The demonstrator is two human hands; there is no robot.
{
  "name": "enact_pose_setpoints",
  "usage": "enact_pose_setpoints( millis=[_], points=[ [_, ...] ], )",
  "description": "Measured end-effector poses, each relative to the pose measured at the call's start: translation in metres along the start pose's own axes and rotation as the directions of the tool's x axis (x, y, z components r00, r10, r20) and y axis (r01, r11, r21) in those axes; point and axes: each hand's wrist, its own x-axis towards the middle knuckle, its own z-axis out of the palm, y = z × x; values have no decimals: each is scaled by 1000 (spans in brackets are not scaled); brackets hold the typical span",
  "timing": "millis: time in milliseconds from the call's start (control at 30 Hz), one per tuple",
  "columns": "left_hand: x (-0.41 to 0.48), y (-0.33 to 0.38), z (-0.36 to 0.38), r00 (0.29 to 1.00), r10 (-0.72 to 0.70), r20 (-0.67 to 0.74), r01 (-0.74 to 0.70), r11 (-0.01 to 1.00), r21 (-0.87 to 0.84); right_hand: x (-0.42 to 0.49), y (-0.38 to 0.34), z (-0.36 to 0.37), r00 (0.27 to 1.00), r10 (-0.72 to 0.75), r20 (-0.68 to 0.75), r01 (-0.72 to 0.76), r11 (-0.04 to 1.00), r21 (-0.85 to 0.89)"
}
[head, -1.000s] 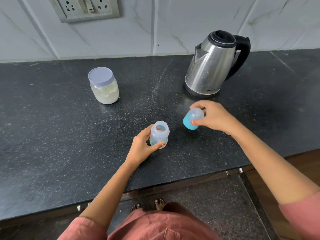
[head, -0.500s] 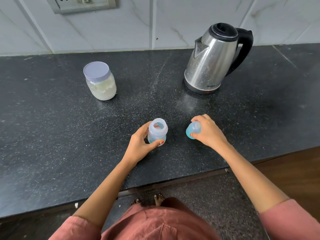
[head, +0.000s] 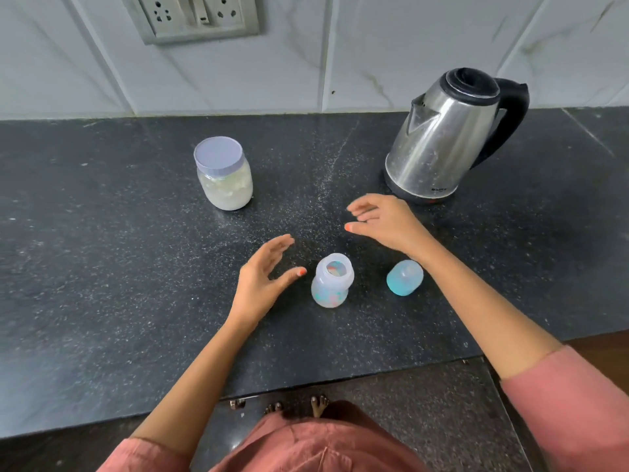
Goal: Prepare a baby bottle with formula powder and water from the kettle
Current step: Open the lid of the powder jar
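A small translucent baby bottle (head: 332, 283) stands upright and uncapped on the black counter (head: 102, 284). Its blue cap with clear cover (head: 404, 277) rests on the counter just to the right. My left hand (head: 263, 279) hovers open just left of the bottle, not touching it. My right hand (head: 381, 223) is open above the counter, behind the cap and in front of the kettle. A steel kettle with black handle (head: 446, 137) stands at the back right. A jar of pale powder with a lilac lid (head: 224, 173) stands at the back left, closed.
A white tiled wall with a socket plate (head: 194, 15) runs behind the counter. The counter's front edge is close to my body, with floor and bare feet below.
My right hand set the cap down on the counter and let go, then rose toward the kettle. My left hand released the bottle and opened beside it.
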Motion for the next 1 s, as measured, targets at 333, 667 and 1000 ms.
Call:
enact_pose_setpoints(
  millis=[333, 667, 1000],
  points=[
    [59, -11, -80, 895, 31, -445, 57, 981, 183, 115, -72, 70, 941, -164, 296, 177, 984, -17],
    [132, -19, -133, 988, -120, -93, 138, 964, 227, 156, -93, 109, 938, -174, 301, 141, 982, 127],
    [114, -2, -128, 990, -85, -115, 106, 976, 188, 141, -96, 102, 939, -197, 281, 172, 979, 111]
  ],
)
